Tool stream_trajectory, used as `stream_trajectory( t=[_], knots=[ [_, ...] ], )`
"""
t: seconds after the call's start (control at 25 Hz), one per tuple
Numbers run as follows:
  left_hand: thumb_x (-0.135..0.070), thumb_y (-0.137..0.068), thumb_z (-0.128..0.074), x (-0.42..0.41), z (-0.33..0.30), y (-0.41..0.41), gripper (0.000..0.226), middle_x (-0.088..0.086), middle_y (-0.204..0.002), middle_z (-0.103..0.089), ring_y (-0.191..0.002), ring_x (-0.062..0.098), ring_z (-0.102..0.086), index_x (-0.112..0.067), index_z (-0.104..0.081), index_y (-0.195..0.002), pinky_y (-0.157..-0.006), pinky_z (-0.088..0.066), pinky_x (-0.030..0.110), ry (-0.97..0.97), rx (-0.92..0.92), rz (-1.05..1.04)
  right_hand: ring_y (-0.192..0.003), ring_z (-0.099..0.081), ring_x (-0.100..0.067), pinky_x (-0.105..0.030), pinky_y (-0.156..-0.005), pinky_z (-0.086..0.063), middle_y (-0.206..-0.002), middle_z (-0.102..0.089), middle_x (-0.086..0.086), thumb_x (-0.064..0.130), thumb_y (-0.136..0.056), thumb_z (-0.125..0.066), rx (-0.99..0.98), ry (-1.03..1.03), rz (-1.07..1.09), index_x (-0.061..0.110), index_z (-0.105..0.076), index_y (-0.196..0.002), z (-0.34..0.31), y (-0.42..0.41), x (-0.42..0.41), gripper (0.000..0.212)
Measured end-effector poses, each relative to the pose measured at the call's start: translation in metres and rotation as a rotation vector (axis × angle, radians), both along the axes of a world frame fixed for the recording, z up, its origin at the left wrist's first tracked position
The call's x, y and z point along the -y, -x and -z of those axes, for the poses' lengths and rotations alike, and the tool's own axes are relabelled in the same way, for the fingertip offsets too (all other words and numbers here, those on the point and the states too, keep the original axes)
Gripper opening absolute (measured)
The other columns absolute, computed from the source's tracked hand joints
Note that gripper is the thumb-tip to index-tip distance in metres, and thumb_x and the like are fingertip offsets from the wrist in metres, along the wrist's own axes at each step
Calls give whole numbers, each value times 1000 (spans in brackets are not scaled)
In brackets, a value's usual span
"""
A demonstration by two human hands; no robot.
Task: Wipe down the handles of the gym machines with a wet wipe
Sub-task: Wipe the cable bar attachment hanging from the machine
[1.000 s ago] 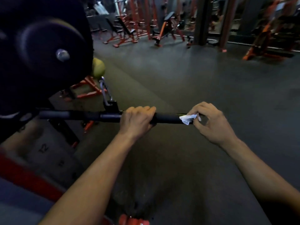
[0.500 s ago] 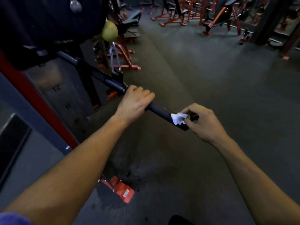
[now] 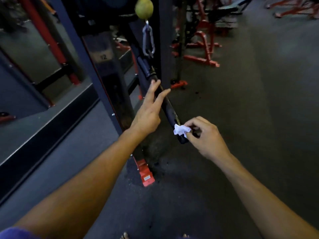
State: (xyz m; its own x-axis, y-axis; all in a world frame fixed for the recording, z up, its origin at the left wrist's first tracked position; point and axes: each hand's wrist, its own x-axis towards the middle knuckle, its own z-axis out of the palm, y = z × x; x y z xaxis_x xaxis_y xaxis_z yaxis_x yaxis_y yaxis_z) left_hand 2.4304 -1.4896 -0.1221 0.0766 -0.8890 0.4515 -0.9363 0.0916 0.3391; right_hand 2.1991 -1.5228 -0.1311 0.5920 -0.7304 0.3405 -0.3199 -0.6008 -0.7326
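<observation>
The handle bar (image 3: 166,104) hangs from a carabiner (image 3: 148,41) below a ball stopper (image 3: 144,7), slanting from far left to near right. The left hand (image 3: 148,114) lies on its left side, the right hand (image 3: 205,137) with the wet wipe (image 3: 181,130) at its near end. The weight stack (image 3: 105,66) stands left; benches (image 3: 203,44) stand far right.

The scene is dim, the floor (image 3: 259,118) dark and grainy. Soft light falls on both forearms and the white wipe (image 3: 181,131), the brightest spot. Wide-angle distortion bends the frame posts (image 3: 82,54) at left. Far benches (image 3: 224,7) are blurred, and edges look smeared.
</observation>
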Motion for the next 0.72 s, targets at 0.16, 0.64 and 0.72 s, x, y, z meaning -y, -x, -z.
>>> stream_trajectory(
  t=[0.16, 0.64, 0.72],
  knots=[
    [9, -97, -46, -59, 3, 36, 47, -2, -139, -50, -123, 2, -57, -17, -58, -134, -106, -49, 30, 142, -535, -179, -88, -63, -9, -30, -76, -51, -93, -63, 10, 11, -86, -73, 8, -10, -159, 27, -69, -90, -1, -15, -4, 16],
    [-52, -88, -73, -135, -50, 48, 61, -21, -120, -61, -95, -2, -63, -56, -42, -141, -83, -54, 25, -158, -489, -367, -86, -66, -9, -33, -77, -54, -90, -66, 12, 13, -85, -75, 231, -4, -204, 28, -70, -89, -32, -41, 4, 16],
    [-51, -89, -72, -139, -62, 47, 71, -18, -126, -59, -91, 1, -61, -59, -31, -147, -85, -55, 28, -263, -337, -430, -87, -66, -9, -36, -78, -55, -92, -67, 11, 13, -85, -75, 274, 34, -136, 26, -71, -91, -42, -39, 21, 15]
  ],
)
